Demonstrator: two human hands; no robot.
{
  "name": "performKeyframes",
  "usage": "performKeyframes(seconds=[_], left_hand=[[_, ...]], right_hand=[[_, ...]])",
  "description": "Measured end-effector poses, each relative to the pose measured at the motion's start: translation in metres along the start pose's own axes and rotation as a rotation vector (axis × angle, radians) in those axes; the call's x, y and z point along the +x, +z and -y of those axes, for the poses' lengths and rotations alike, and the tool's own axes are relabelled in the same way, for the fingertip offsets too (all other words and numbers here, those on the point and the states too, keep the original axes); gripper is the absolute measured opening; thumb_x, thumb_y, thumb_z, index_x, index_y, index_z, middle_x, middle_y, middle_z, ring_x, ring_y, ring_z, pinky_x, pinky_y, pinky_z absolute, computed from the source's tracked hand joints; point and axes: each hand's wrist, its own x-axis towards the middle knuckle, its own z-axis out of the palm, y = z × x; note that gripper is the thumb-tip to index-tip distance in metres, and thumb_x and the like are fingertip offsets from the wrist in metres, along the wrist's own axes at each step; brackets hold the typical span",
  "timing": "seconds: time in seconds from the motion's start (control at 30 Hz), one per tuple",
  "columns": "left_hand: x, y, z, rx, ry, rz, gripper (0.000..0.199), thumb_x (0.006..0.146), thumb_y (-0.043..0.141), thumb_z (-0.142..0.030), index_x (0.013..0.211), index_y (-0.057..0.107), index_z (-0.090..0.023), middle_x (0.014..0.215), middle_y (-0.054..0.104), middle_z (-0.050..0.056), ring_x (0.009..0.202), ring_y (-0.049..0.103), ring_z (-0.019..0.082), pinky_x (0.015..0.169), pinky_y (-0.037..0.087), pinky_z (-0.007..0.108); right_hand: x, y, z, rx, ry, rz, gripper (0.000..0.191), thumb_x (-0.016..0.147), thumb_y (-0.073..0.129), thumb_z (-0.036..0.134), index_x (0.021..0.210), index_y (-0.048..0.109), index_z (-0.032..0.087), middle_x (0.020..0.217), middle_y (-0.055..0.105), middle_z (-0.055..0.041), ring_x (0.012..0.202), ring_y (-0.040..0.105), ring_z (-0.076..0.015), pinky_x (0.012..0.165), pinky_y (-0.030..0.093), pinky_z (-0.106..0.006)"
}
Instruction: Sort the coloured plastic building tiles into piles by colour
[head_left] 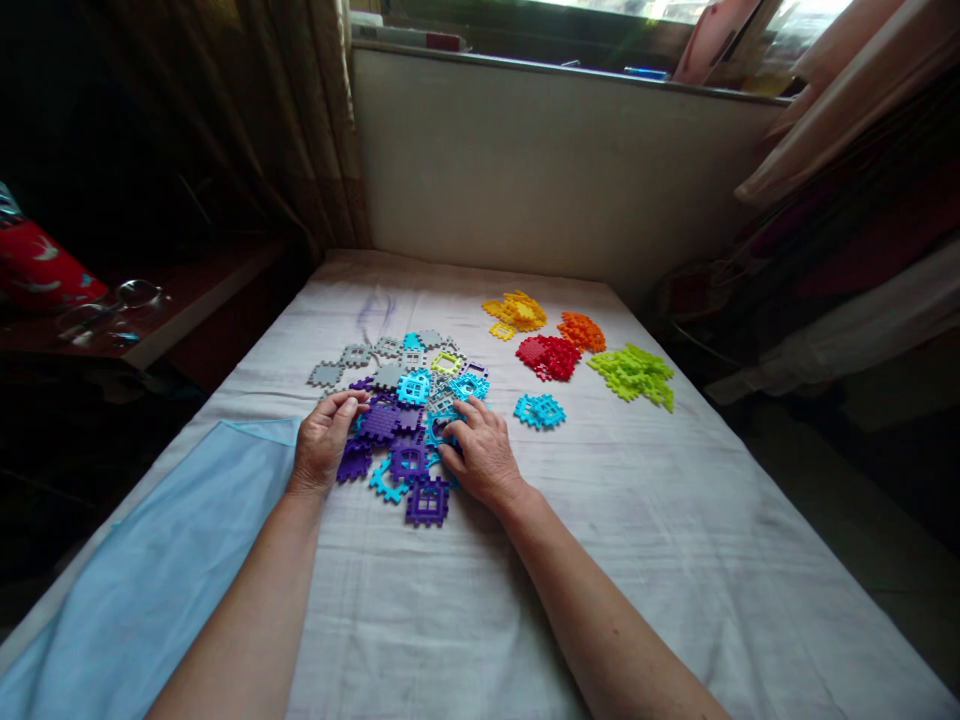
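A mixed pile of plastic interlocking tiles lies on the sheet, with purple tiles [380,421], grey tiles [356,355] and blue tiles [413,387]. My left hand [324,442] is at the pile's left side, thumb and forefinger pinched together beside the purple tiles; what is between them, if anything, is hidden. On the right side, my right hand [484,452] reaches over the pile with its fingers apart, the tips touching blue and grey tiles. One lime tile [447,363] sits among the grey ones. A purple window tile [427,502] lies nearest to me.
Sorted heaps lie to the right: yellow tiles [517,312], orange tiles [582,331], red tiles [549,357], green tiles [632,376] and a small blue heap [540,411]. A light blue cloth [187,530] covers the left edge. Glasses [139,292] rest on a side table.
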Motion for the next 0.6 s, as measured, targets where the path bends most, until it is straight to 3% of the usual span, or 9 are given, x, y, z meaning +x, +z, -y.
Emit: performKeyframes(seconds=[0.23,0.37,0.5,0.6], left_hand=[[-0.001,0.0,-0.001,0.01,-0.001,0.009,0.041,0.07,0.072,-0.052,0.092,0.072,-0.018,0.098,0.073,0.006,0.087,0.066,0.018,0.086,0.05,0.032],[-0.001,-0.001,-0.001,0.026,0.002,0.016,0.041,0.07,0.071,-0.053,0.093,0.072,-0.018,0.098,0.073,0.006,0.087,0.067,0.019,0.085,0.05,0.032],[0.0,-0.001,-0.001,0.031,0.007,0.014,0.041,0.071,0.071,-0.053,0.093,0.072,-0.018,0.099,0.073,0.007,0.088,0.067,0.02,0.087,0.05,0.033],[0.0,-0.001,0.001,0.037,0.008,0.011,0.042,0.071,0.07,-0.054,0.093,0.072,-0.018,0.099,0.073,0.007,0.089,0.067,0.02,0.088,0.05,0.034]], right_hand=[[0.004,0.002,-0.004,0.181,-0.019,-0.14,0.01,0.088,0.063,0.027,0.097,0.066,0.023,0.139,0.057,-0.0106,0.136,0.043,-0.0279,0.108,0.034,-0.049],[0.009,-0.002,-0.015,0.277,0.038,-0.191,0.007,0.086,0.063,0.028,0.091,0.066,0.024,0.12,0.066,-0.0092,0.123,0.054,-0.0252,0.102,0.042,-0.044],[0.011,-0.023,-0.041,0.271,0.131,-0.226,0.011,0.087,0.057,0.03,0.09,0.066,0.023,0.099,0.063,-0.0058,0.096,0.062,-0.0196,0.088,0.049,-0.033],[0.005,-0.046,-0.07,0.153,0.309,-0.213,0.014,0.085,0.058,0.032,0.089,0.068,0.023,0.102,0.059,-0.0051,0.081,0.061,-0.0151,0.08,0.05,-0.03]])
